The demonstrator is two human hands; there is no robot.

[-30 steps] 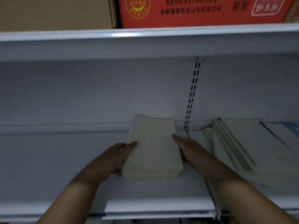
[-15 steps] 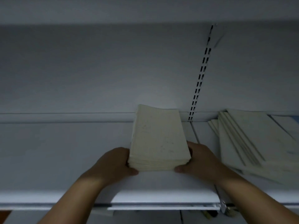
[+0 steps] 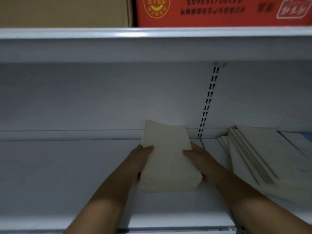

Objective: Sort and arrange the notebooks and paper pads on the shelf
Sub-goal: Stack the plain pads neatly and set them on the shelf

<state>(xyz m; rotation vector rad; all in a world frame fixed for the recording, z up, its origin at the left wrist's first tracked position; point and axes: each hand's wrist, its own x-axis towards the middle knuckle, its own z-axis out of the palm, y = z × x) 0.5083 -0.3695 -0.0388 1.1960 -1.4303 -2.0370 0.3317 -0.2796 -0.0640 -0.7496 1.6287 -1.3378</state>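
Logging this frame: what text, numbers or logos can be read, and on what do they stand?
"4100/15369": printed upside down on the red carton; the last digits are uncertain.
Other characters, the round yellow emblem and the white logo on that carton: too blurred to read.
Paper pad stack, notebooks, brown carton: no legible text.

Left hand and right hand grip a thick cream paper pad stack on the white metal shelf, beside fanned white notebooks.
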